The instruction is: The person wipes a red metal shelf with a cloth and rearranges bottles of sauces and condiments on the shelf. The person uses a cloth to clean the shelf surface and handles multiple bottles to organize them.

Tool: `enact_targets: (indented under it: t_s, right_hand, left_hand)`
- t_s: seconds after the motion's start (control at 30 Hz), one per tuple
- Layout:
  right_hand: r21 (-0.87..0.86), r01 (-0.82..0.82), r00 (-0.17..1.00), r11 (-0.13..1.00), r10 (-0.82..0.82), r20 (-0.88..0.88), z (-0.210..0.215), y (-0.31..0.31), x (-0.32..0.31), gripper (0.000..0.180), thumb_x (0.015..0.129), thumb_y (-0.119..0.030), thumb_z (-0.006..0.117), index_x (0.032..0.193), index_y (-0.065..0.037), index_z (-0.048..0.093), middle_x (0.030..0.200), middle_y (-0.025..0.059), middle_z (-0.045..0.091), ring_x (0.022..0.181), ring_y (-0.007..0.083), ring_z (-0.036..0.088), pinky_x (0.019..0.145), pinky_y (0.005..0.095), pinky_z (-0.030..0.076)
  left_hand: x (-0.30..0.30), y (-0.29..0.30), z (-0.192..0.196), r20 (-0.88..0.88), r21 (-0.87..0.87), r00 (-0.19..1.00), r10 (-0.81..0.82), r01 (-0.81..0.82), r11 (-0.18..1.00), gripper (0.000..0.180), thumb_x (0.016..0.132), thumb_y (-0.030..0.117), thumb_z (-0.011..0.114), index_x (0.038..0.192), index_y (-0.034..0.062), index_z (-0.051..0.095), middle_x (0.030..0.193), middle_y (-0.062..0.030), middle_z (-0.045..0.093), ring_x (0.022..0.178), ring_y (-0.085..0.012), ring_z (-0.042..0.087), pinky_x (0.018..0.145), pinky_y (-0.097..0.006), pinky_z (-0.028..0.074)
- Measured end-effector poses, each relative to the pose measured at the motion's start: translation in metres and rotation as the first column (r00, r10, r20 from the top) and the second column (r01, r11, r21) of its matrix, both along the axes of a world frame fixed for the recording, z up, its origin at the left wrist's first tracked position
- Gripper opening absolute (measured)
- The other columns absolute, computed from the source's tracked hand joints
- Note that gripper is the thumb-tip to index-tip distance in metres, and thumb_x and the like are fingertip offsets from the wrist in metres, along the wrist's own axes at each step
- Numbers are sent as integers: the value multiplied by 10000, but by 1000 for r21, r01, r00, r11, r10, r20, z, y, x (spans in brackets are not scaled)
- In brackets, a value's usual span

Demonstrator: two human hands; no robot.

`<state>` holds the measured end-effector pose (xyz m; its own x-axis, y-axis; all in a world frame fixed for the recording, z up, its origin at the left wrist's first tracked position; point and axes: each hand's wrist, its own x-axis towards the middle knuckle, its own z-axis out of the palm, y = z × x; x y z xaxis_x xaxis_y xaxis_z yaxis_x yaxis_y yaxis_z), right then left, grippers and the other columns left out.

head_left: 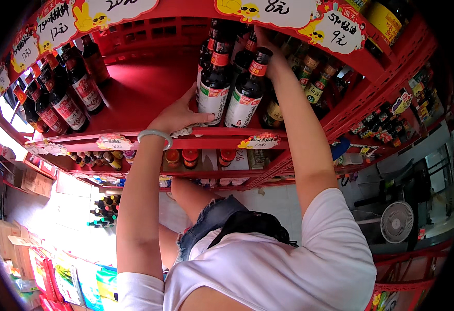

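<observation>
A group of dark sauce bottles with white labels and red neck bands stands upright on the red shelf. My left hand (176,115) is closed round the lower side of the left front bottle (216,85), its thumb across the label. A crumpled pale cloth (186,131) shows under that hand at the shelf edge. On the group's other side my right hand (272,58) reaches in beside the neck of the right front bottle (245,98). Its fingers are mostly hidden behind the bottles, so their grip is unclear.
More dark bottles (71,101) stand at the shelf's left, and yellow-labelled bottles (317,85) at its right. The upper shelf edge carries price cards (335,28). Jars (190,157) sit one shelf below. A white fan (397,223) is at the right, with bagged goods (74,282) lower left.
</observation>
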<state>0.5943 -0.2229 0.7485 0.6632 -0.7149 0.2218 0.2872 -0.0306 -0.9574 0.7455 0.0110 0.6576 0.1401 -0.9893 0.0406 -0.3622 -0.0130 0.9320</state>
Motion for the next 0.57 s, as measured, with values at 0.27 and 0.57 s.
enact_targets:
  t_s: [0.27,0.57]
  right_hand:
    - [10,30,995,999,-31,96,2,15,-2,534,914,-493,488,1221,-56,486,1045,58,566,868,152,554,759,315,463]
    - [27,175,953,984,-176,248,20,138,-68,721,899,-515,483,1440,-116,224,1478,79,257,1329,162,293,1132,397,86]
  left_hand:
    - [-2,2,7,-83,157,996,-17,30,987,1160,624,440,806,1448,8,114,1396,-228,370,1290,-296,387,1049,-339,310]
    - [18,-7,-23,180,-155,949,257,-231,961,987,775,567,627,1459,66,122,1475,-194,229,1329,-382,288,1076,-392,273]
